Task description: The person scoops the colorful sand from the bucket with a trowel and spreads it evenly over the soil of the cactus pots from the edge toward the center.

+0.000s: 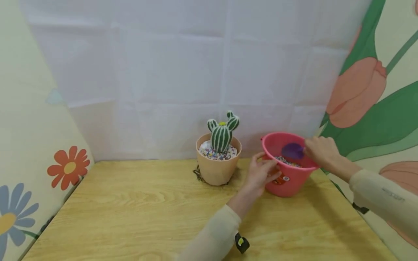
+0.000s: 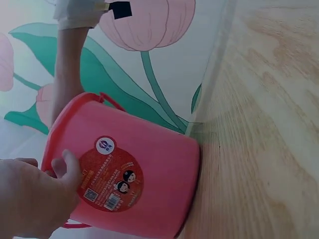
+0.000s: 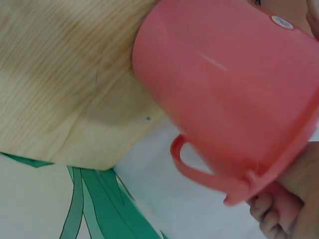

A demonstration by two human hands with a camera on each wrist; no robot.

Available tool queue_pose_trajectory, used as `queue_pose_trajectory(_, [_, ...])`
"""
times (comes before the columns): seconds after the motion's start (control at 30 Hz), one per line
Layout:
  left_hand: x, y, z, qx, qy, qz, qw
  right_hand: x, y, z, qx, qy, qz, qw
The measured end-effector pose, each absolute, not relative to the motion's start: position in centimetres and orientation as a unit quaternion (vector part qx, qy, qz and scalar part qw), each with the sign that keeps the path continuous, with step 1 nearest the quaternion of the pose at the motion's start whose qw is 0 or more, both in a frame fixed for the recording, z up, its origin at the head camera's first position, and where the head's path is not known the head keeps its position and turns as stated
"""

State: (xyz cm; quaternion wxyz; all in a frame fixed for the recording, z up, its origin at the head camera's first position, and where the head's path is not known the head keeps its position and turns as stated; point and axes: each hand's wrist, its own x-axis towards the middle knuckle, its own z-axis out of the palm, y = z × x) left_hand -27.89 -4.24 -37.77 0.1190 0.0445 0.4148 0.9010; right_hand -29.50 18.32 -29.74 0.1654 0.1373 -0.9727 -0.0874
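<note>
A pink bucket (image 1: 287,183) stands at the right of the table, with small multicoloured beads (image 1: 289,162) inside. My left hand (image 1: 259,172) grips its near rim at the left. In the left wrist view the thumb (image 2: 71,167) lies against the outer wall beside a round red sticker (image 2: 112,174). Over the bucket's right rim, my right hand (image 1: 321,150) holds a purple scoop (image 1: 293,150), its blade down inside the bucket above the beads. Most of the handle is hidden by the fingers. The right wrist view shows curled fingers (image 3: 266,214) just beyond the rim.
Left of the bucket stands a peach pot (image 1: 216,172) with a green-and-white cactus (image 1: 221,137) set among white and coloured beads. A white sheet (image 1: 163,72) hangs behind the wooden table (image 1: 137,210). Flower-printed panels flank both sides.
</note>
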Motion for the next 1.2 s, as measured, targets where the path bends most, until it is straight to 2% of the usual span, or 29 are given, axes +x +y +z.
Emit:
queue_pose_trajectory(0.17, [-28.9, -3.7, -38.2, 0.045, 0.326, 0.933, 0.145, -29.7, 17.7, -29.9, 0.110, -0.982, -0.092, 0.127])
queue_pose_trajectory(0.37, [-29.3, -3.2, -38.0, 0.033, 0.290, 0.944, 0.155, -30.5, 16.9, -29.8, 0.126, -0.976, -0.119, 0.129])
queue_pose_trajectory(0.67, [-28.7, -2.3, -37.6, -0.005, 0.291, 0.947, 0.138, -31.1, 18.1, -30.7, 0.205, -0.964, -0.118, 0.125])
queue_pose_trajectory(0.97, [-28.7, -2.8, -37.9, 0.003, 0.293, 0.950, 0.110, -31.8, 18.2, -31.2, 0.238, -0.958, -0.091, 0.130])
queue_pose_trajectory(1.2, [-28.6, -3.1, -38.2, -0.008, 0.298, 0.949, 0.098, -32.7, 17.1, -31.9, 0.251, -0.963, -0.048, 0.088])
